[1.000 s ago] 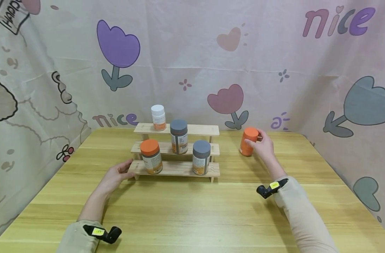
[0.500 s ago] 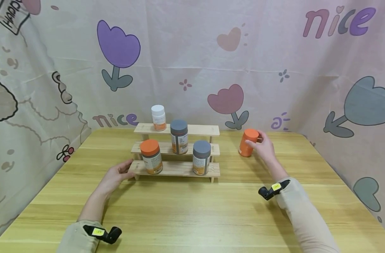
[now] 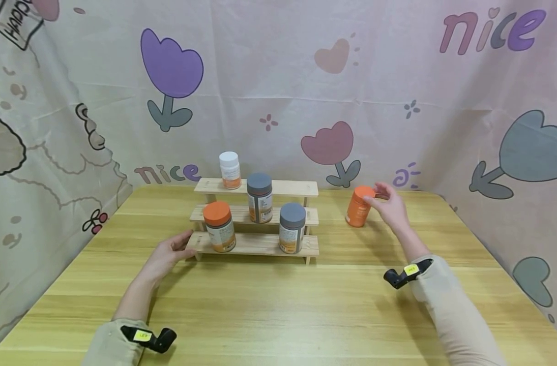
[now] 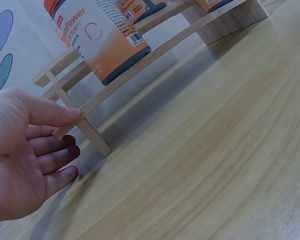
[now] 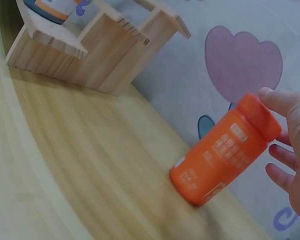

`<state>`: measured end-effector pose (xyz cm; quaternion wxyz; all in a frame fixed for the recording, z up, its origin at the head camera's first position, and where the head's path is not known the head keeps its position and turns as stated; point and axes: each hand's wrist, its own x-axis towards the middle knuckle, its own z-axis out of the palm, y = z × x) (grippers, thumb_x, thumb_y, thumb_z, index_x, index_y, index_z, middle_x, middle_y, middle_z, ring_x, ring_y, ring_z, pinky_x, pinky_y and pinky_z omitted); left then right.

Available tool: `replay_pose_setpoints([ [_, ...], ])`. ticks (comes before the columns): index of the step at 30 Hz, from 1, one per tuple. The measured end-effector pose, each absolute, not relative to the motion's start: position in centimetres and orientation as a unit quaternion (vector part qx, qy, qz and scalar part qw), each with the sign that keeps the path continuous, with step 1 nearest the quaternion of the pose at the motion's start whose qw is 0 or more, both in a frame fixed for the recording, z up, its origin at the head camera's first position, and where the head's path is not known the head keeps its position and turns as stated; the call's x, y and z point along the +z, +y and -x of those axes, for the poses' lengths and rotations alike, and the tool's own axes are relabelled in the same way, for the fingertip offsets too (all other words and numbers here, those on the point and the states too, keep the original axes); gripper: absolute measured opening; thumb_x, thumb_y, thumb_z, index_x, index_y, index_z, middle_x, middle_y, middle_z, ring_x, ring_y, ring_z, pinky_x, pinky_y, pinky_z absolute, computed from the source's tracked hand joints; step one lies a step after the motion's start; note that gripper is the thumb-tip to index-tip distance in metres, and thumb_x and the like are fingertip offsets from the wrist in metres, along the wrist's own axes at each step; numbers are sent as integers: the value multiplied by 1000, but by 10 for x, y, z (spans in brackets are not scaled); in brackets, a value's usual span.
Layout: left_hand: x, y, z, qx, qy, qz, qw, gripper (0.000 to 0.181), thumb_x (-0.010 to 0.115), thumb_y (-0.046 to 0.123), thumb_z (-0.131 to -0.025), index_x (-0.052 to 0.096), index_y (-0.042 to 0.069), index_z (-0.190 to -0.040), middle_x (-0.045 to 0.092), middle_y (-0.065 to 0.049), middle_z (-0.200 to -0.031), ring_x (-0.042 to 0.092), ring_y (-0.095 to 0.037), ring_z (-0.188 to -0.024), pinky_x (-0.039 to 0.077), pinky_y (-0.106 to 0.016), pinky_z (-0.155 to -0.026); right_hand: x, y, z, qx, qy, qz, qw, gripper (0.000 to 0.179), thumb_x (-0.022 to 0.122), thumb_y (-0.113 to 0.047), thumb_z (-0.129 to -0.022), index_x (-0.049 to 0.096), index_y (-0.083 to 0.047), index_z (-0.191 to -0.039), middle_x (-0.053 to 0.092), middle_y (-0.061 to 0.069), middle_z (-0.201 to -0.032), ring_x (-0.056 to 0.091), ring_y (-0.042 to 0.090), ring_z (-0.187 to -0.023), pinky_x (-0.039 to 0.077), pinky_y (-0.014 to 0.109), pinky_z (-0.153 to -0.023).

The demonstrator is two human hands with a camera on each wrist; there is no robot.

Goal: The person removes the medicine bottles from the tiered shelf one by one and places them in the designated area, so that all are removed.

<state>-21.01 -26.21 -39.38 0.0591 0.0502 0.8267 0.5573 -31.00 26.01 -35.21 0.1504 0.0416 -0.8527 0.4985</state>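
An orange bottle [image 3: 358, 207] with an orange lid stands upright on the table, right of the wooden tiered stand [image 3: 255, 244]. My right hand [image 3: 390, 209] is beside its lid; in the right wrist view the thumb [image 5: 277, 101] is at the lid's edge and the other fingers are spread apart from the bottle. At the stand's lower left corner, my left hand [image 3: 166, 256] holds the end of the bottom board, thumb [image 4: 65, 116] on top and fingers below. An orange-lidded jar [image 3: 220, 229] and a grey-lidded jar [image 3: 291, 230] occupy that bottom step.
Another grey-lidded jar [image 3: 259, 199] is on the middle step. A small white bottle [image 3: 230, 170] stands at the left of the top step. Behind the wooden table [image 3: 278, 305] hangs a printed cloth [image 3: 260, 61]. Each sleeve carries a black wrist camera [image 3: 406, 274].
My right hand has moved slightly right and its fingers have loosened from the orange bottle, which stays standing on the table. The left hand and the stand have not moved.
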Motion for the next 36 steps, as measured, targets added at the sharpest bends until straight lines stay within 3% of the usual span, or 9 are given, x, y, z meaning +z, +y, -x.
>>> replay_pose_setpoints([
  [9,-393,-262,209,557,827,-53,59,72,61,16,-90,19,-9,-143,17,-31,-147,18,-44,-134,20,-52,-108,-323,256,311,500,-847,-74,167,62,66,-19,-87,39,7,-135,50,25,-126,48,36,-116,39,46,-99],
  [20,-391,-260,207,554,829,-52,55,71,61,16,-90,20,-10,-143,18,-31,-146,18,-44,-134,20,-52,-108,-279,231,317,484,-865,-92,99,65,66,-27,-87,37,-1,-139,50,20,-128,45,31,-120,38,45,-100],
  [36,-393,-261,209,556,828,-49,56,72,61,16,-90,19,-10,-143,19,-30,-146,18,-43,-134,19,-52,-108,-232,154,322,468,-861,-188,70,63,68,-27,-85,41,-4,-137,54,16,-125,49,25,-116,40,40,-97],
])
